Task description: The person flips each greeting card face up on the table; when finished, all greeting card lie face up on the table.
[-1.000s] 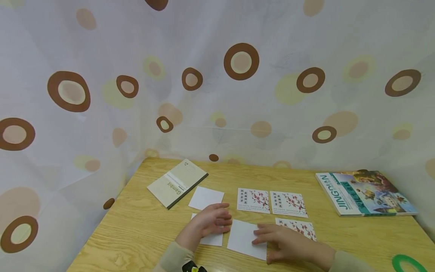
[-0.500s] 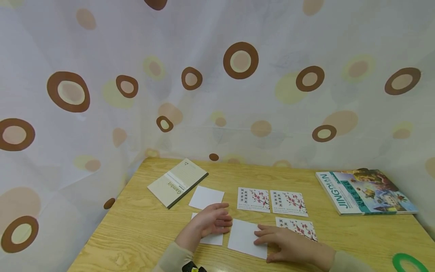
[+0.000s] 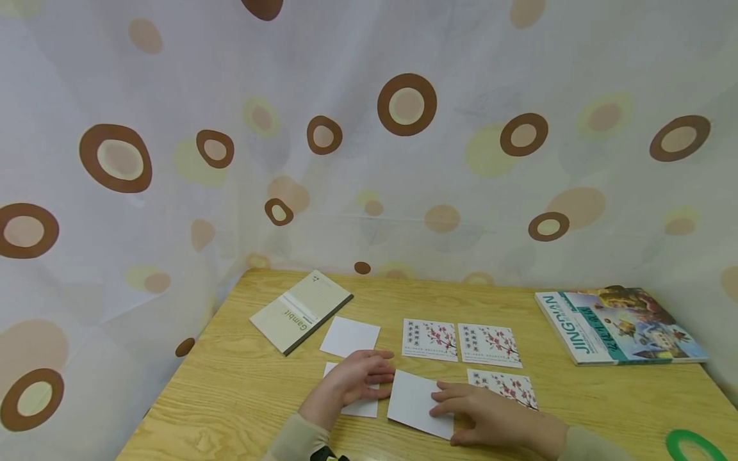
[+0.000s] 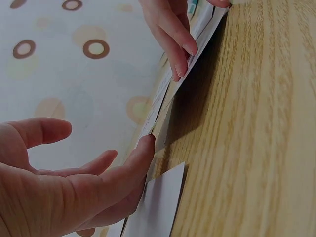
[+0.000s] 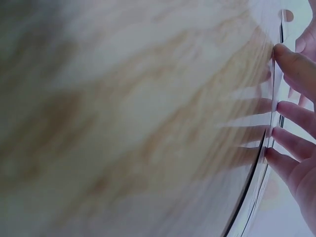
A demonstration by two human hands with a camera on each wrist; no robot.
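Observation:
A white card (image 3: 412,403) lies before me in the head view, its left side slightly raised, with a shadow beneath it in the left wrist view. The fingertips of my right hand (image 3: 490,413) rest on its top, fingers spread, and the thumb is at its near right corner. My left hand (image 3: 360,378) is at its upper left corner; a fingertip touches or nearly touches the edge. Partly under the left hand is another white card (image 3: 363,408). Behind lie a third white card (image 3: 350,336) and printed blossom cards (image 3: 429,339), one (image 3: 507,387) partly hidden by my right hand.
The wooden table (image 3: 219,384) carries a Gambit notebook (image 3: 302,312) at back left and a thick illustrated book (image 3: 623,325) at back right. A green ring (image 3: 694,443) sits at the front right. Dotted cloth (image 3: 461,173) hangs behind the table.
The left side of the white card between my hands has risen slightly from the table. My left hand has shifted a little; my right hand stays nearly in place.

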